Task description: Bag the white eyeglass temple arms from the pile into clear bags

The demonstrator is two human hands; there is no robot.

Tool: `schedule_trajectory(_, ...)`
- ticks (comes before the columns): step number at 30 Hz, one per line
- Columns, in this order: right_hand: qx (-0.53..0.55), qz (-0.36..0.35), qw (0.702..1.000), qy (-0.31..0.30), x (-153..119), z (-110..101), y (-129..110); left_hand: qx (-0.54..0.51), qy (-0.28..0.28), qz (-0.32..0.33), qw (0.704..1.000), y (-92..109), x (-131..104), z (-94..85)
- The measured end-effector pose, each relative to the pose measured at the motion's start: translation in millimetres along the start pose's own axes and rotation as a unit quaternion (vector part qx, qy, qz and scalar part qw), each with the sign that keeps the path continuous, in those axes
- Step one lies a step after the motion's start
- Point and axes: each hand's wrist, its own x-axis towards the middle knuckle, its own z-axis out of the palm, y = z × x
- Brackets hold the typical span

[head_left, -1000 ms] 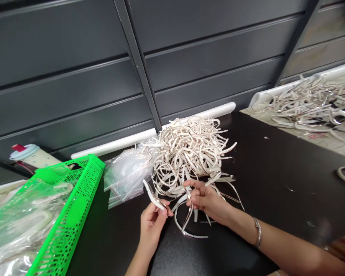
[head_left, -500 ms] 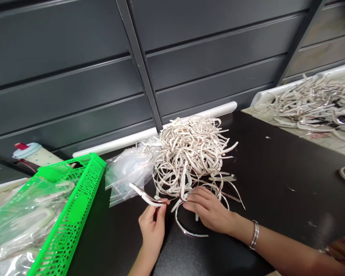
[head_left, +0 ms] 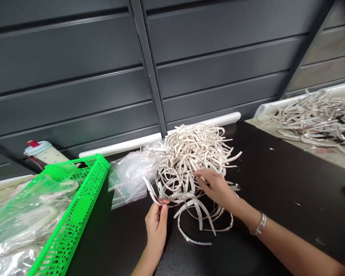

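My left hand (head_left: 156,220) is closed in a pinch on a few curved strips (head_left: 151,191), white on one face and shiny silver-brown on the other; how many is hard to tell. To its right, my right hand (head_left: 217,189) reaches over the front of a tangled pile of similar strips (head_left: 189,149). Its fingers are stretched out with the thumb apart, and nothing shows in them. Several loose strips, among them a curved strip (head_left: 186,237), lie on the black table (head_left: 218,255) between and in front of my hands.
Clear plastic bags (head_left: 132,172) lie left of the pile. A green basket (head_left: 77,207) holding bagged strips stands further left, with a lidded cup (head_left: 50,153) behind it. More strips (head_left: 324,119) are heaped at the right. A dark panelled wall (head_left: 103,96) rises behind.
My right hand has left the strip it was handling at the near edge and moved up over the pile. White strips now lie below it. The left hand keeps its strips; the view has tilted up slightly.
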Motion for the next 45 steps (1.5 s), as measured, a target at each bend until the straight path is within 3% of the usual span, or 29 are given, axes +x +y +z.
schedule_trajectory(2,-0.077,0.066,0.994,-0.035,29,-10,8,-0.012,-0.003,-0.003,1.0,-1,0,0.6)
schedule_trajectory(6,-0.097,0.08,0.989,-0.082,72,-22,11,-0.029,-0.002,-0.006,1.0,-1,0,0.2)
schedule_trajectory(10,-0.084,0.048,0.98,-0.176,81,-14,0,-0.027,0.017,-0.018,0.999,1,2,-2.2)
schedule_trajectory(13,-0.087,0.024,0.977,-0.195,80,-6,-6,-0.02,0.033,-0.023,0.999,8,6,-5.7)
schedule_trajectory(18,-0.055,0.007,0.99,-0.126,80,-24,-4,-0.023,0.032,-0.013,0.999,32,27,-10.7)
schedule_trajectory(20,-0.007,-0.018,1.0,-0.019,80,-36,-2,-0.043,0.033,-0.017,0.998,47,43,-8.4)
schedule_trajectory(22,0.057,-0.056,0.99,0.115,79,-45,-1,-0.082,0.034,-0.033,0.996,62,60,-2.6)
schedule_trajectory(24,0.12,-0.075,0.969,0.204,77,-49,-2,-0.125,0.022,-0.057,0.99,77,77,5.5)
schedule_trajectory(27,0.244,-0.027,0.942,0.228,75,-51,-6,-0.166,-0.019,-0.098,0.981,92,96,17.4)
schedule_trajectory(29,0.369,0.032,0.91,0.184,74,-51,-7,-0.174,-0.035,-0.107,0.978,96,103,22.7)
schedule_trajectory(32,0.558,0.099,0.82,0.079,74,-51,-7,-0.165,-0.05,-0.095,0.98,96,106,25.7)
schedule_trajectory(34,0.636,0.124,0.761,0.016,76,-50,-6,-0.167,-0.072,-0.104,0.978,94,104,24.9)
schedule_trajectory(37,0.698,0.143,0.7,-0.054,80,-46,-6,-0.195,-0.111,-0.141,0.964,90,101,21.2)
schedule_trajectory(40,0.733,0.152,0.659,-0.076,82,-43,-7,-0.219,-0.12,-0.146,0.957,90,100,17.6)
schedule_trajectory(45,0.744,0.186,0.635,-0.095,82,-35,-8,-0.218,-0.13,-0.145,0.956,93,96,18.2)
